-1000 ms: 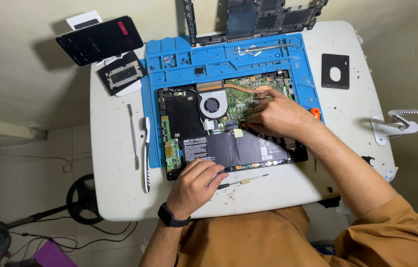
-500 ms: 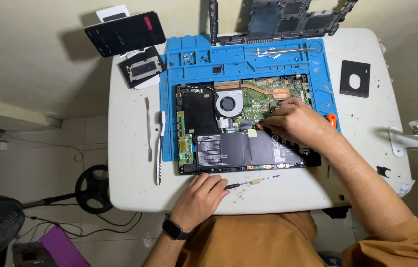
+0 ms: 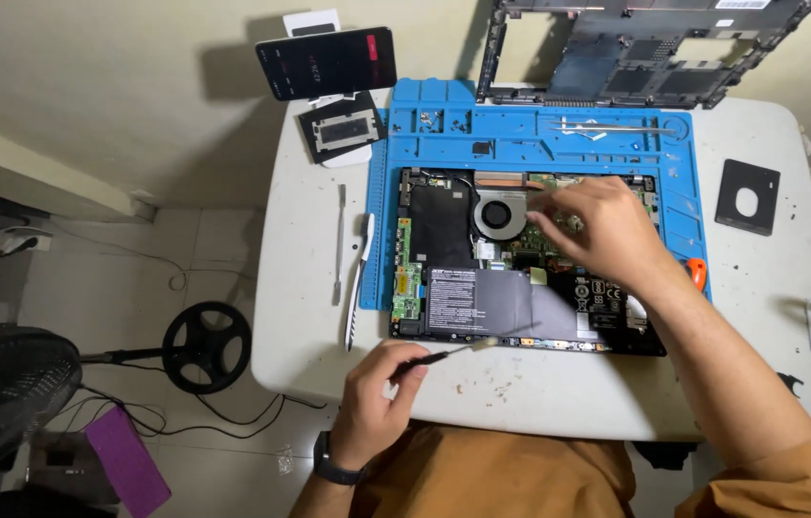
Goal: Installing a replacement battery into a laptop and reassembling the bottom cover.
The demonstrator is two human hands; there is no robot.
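Showing progress: the laptop's bottom cover (image 3: pixel 635 48) is already off and leans at the back of the table; the inside lies open, with the fan, battery and boards in place — nothing more looks taken out.
Table (image 3: pixel 540 393): white, rounded corners, dull top speckled with small dark bits.
Mat (image 3: pixel 540 125): blue, rubbery, moulded with shallow trays along its far edge; small screws and tweezers lie there.
Laptop (image 3: pixel 530 259): open base, flat on the mat in front of the person; dark plastic frame, green boards, a copper strip along the top.
Battery (image 3: pixel 501 302): flat grey-black slab with a label, near edge of the laptop.
Fan (image 3: pixel 501 213): round, black, with a pale hub.
Right hand (image 3: pixel 607 230): over the board just right of the fan, fingertips pressed down; what they pinch, if anything, I cannot tell.
Left hand (image 3: pixel 376 393): at the table's near edge, closed round a thin tool.
Tool (image 3: pixel 458 353): slim dark shaft with a pale tip — the tip touches the laptop's near edge.
Phone (image 3: pixel 327 62): black, glossy, at the far left corner.
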